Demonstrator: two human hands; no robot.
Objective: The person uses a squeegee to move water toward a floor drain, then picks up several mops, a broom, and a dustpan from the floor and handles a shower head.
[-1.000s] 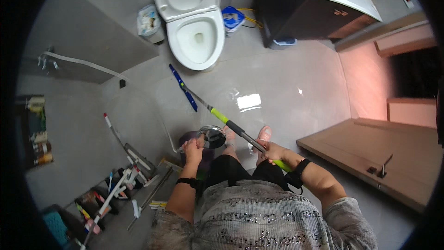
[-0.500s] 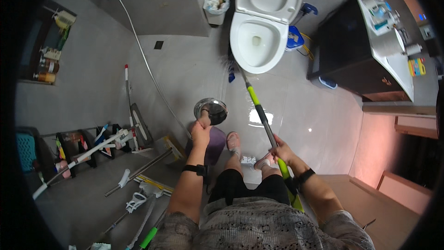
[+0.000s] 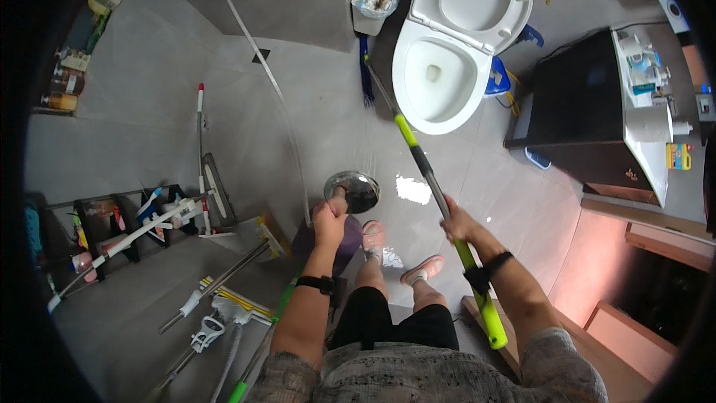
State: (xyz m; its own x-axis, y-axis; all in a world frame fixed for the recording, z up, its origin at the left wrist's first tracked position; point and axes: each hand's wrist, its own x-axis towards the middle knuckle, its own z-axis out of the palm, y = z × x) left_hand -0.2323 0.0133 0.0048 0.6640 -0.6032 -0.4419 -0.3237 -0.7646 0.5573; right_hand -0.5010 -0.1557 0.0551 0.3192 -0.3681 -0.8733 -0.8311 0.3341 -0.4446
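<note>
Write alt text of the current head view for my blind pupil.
A person's right hand grips a long green and grey pole, its blue head beside a white toilet; the left hand holds a round chrome shower head over a grey floor.

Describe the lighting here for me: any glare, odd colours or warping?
Head view, middle: white glare shines on the floor just left of the green-and-grey pole, and the chrome shower head shows mirror-like reflections; head view, right side: a pinkish cast spreads below the vanity cabinet; head view, rim: the corners go black and the fisheye lens bends straight edges.
</note>
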